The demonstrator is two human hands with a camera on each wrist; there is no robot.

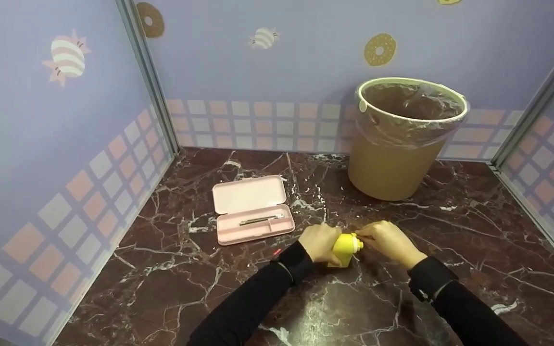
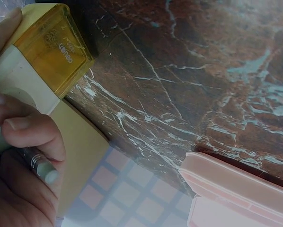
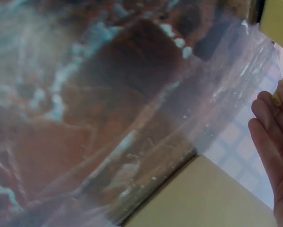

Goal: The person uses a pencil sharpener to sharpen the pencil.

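A yellow crank pencil sharpener (image 1: 343, 246) is in front of me on the dark marbled table. My left hand (image 1: 319, 242) grips its body from the left. In the left wrist view its see-through amber shavings drawer (image 2: 56, 52) shows, and a pencil's eraser end (image 2: 47, 172) with a metal band pokes out beside the curled fingers; the pencil's other end is hidden by the hand. On the sharpener's right side, my right hand (image 1: 392, 242) pinches the small crank knob (image 3: 276, 98) between thumb and fingertips, its other fingers fairly straight.
An open pink pencil case (image 1: 249, 194) lies to the left, with pencils (image 1: 260, 220) in its tray. A tall lined waste bin (image 1: 392, 163) stands at the back right. A small red bit (image 1: 277, 252) lies near my left sleeve. Patterned walls bound the table.
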